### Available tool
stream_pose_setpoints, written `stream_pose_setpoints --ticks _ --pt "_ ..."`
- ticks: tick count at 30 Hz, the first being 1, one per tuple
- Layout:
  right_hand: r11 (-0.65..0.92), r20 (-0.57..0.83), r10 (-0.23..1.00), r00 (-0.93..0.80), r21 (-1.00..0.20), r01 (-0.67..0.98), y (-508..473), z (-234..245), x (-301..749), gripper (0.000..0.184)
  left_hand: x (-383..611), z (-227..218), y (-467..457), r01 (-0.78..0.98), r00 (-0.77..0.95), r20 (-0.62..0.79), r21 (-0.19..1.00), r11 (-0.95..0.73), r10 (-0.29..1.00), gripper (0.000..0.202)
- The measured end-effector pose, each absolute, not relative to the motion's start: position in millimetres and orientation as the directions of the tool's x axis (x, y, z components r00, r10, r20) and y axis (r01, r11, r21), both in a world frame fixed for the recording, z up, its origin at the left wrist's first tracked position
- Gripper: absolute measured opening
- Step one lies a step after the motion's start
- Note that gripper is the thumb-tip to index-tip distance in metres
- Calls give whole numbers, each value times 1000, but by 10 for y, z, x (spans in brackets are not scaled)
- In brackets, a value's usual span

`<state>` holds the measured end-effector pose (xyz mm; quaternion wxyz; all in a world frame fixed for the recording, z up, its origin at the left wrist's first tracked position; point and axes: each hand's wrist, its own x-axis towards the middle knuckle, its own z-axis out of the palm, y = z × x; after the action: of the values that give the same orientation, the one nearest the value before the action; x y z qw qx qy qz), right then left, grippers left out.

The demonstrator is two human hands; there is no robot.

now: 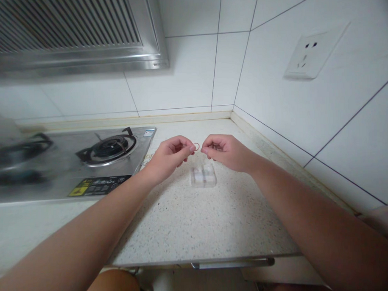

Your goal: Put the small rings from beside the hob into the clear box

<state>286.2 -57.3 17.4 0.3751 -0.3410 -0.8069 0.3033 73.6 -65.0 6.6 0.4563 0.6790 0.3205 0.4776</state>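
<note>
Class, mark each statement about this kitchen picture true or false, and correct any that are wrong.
1. The left hand pinches a small ring. True.
2. The clear box stands on the gas stove. False: the clear box is on the speckled countertop.
3. A wall socket is on the tiled wall at the right. True.
4. The right hand lies flat on the countertop. False: the right hand has its fingers curled, close to the ring.
5. The range hood is above the gas stove. True.
</note>
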Motion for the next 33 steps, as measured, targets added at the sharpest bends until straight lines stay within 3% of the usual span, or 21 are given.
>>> stream_pose_setpoints --ticks 17,33 --pt "579 378 776 -505 -744 334 -574 158 2847 18 739 59 -642 -42 386 344 933 -356 856 23" --pt "594 372 769 -520 -717 365 -576 157 2849 18 717 33 -648 -94 479 228 974 -208 848 18"
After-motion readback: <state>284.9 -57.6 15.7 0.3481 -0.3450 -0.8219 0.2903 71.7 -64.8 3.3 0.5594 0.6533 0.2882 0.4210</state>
